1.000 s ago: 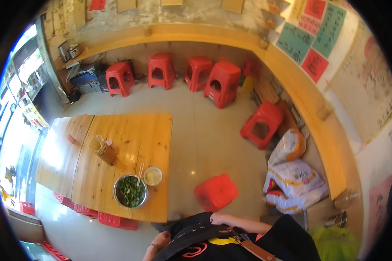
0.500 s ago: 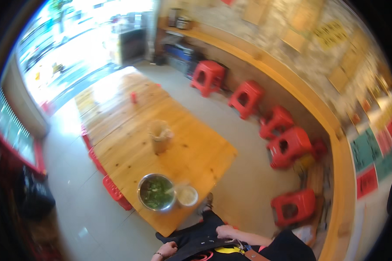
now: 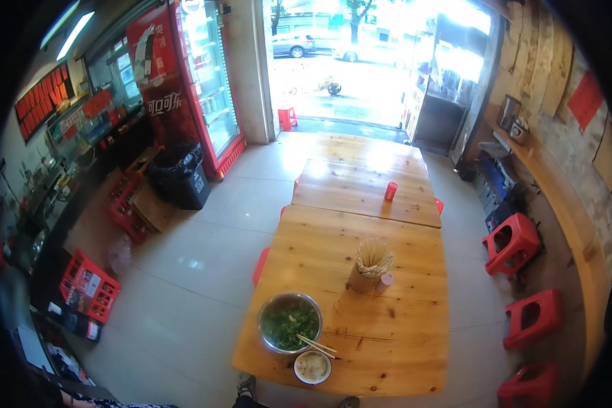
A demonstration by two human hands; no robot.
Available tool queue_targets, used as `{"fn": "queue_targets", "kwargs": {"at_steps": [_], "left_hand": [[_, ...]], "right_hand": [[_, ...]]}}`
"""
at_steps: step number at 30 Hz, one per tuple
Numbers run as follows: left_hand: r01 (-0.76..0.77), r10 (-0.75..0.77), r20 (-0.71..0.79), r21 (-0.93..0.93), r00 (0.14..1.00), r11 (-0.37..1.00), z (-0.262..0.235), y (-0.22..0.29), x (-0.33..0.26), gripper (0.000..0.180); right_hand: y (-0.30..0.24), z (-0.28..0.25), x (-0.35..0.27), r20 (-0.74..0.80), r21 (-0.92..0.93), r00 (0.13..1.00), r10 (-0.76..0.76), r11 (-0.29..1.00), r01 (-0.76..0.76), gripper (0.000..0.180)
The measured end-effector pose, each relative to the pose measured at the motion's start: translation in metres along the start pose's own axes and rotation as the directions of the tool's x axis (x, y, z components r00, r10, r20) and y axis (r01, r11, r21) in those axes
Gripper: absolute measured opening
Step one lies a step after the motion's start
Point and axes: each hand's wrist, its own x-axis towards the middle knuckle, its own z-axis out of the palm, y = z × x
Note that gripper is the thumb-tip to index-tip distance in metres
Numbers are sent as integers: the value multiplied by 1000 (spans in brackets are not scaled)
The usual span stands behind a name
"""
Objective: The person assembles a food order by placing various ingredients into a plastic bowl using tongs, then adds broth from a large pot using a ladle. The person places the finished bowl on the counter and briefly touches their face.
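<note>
Neither of my hands is in view now. Below the near edge of the wooden table (image 3: 394,340), my shoes (image 3: 247,387) and a bit of dark clothing show at the lower rim. A steel bowl (image 3: 261,333) of leafy greens (image 3: 289,322) rests near the table's front left. Right against it is a small white bowl (image 3: 313,381) holding pale food that looks like rice. A pair of chopsticks (image 3: 317,346) lies across the space between them, tips on the steel bowl's rim. Farther back, a brown holder (image 3: 363,280) full of chopsticks stands beside a small pinkish container (image 3: 385,281).
A red can-like cylinder (image 3: 391,191) stands on the farther table (image 3: 347,183). Red stools (image 3: 534,319) line the right wall under a wooden ledge. To the left are a red drinks fridge (image 3: 211,88), a black bin (image 3: 187,180) and red crates (image 3: 88,285). A bright doorway opens ahead.
The view has swung left and up, showing the fridge, counter and street. My hands, earlier low at my dark clothing, have left the picture. The bowls stay on the table.
</note>
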Motion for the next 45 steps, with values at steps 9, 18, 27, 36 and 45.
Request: {"fn": "queue_targets", "kwargs": {"at_steps": [9, 18, 27, 36, 45], "left_hand": [[-68, 113, -153, 270, 982, 961, -42, 56, -19, 35], [-97, 480, -569, 572, 667, 814, -62, 25, 35, 34], [59, 288, -587, 500, 757, 864, -96, 12, 78, 30], [9, 368, -754, 444, 544, 896, -105, 13, 90, 23], [124, 243, -807, 361, 538, 924, -122, 16, 118, 38]], "right_hand": [[-11, 70, 77, -53, 213, 998, -43, 976, 53, 40], [-28, 78, 150, -137, 254, 986, -98, 958, 131, 40], [-28, 74, 199, -174, 206, 976, -132, 964, 167, 39], [-19, 62, 229, -165, 122, 978, -130, 981, 151, 38], [1, 54, 256, -162, -9, 972, -168, 986, 169, 38]]}}
